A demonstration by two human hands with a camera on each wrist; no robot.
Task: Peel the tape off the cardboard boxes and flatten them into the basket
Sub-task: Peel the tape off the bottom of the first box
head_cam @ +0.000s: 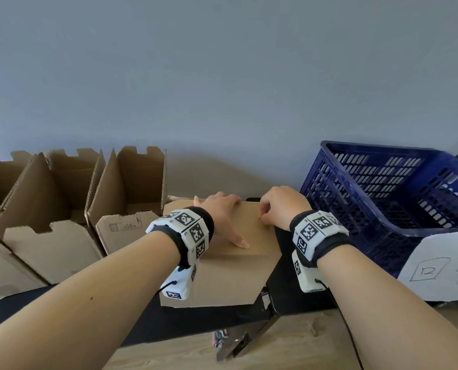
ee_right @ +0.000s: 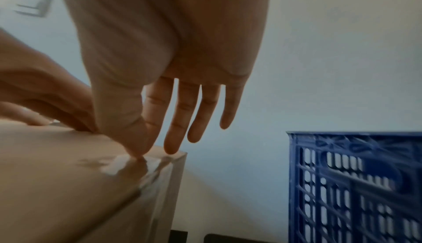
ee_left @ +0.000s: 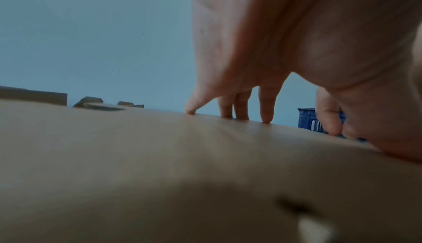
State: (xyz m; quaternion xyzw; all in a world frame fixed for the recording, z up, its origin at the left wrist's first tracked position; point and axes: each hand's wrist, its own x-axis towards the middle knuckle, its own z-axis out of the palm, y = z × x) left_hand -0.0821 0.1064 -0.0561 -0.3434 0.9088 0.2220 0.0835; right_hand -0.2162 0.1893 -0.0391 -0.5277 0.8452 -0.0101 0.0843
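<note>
**Operator:** Two hands are working on one sealed cardboard box (head_cam: 222, 263), which is sitting on the dark table (head_cam: 297, 295) directly in front of the person. What is the grip condition?

**Inspector:** The left hand (head_cam: 222, 212) is lying flat with fingers extended, pressing down on the box top to steady it. The right hand (head_cam: 278, 206) is working at the far right corner of the box; in the right wrist view the thumb and forefinger are coming together on the clear tape (ee_right: 128, 164) at that corner, apparently picking at its edge. Whether a free end is already pinched I cannot tell. The remaining fingers (ee_right: 203, 113) are hanging straight and apart.

**Operator:** What is the task status?

**Inspector:** I judge it to be at an early stage. The tape is still lying glossy across the corner, so peeling is only beginning. The blue basket (head_cam: 382, 156) is standing just to the right of the box, tilted, and no flattened cardboard is showing inside it.

**Operator:** What work is remaining?

**Inspector:** Three open boxes (head_cam: 126, 198) are standing along the wall on the left, flaps up, still unflattened. The current box is awaiting tape removal, collapsing and transfer to the basket; the others are following after.
</note>
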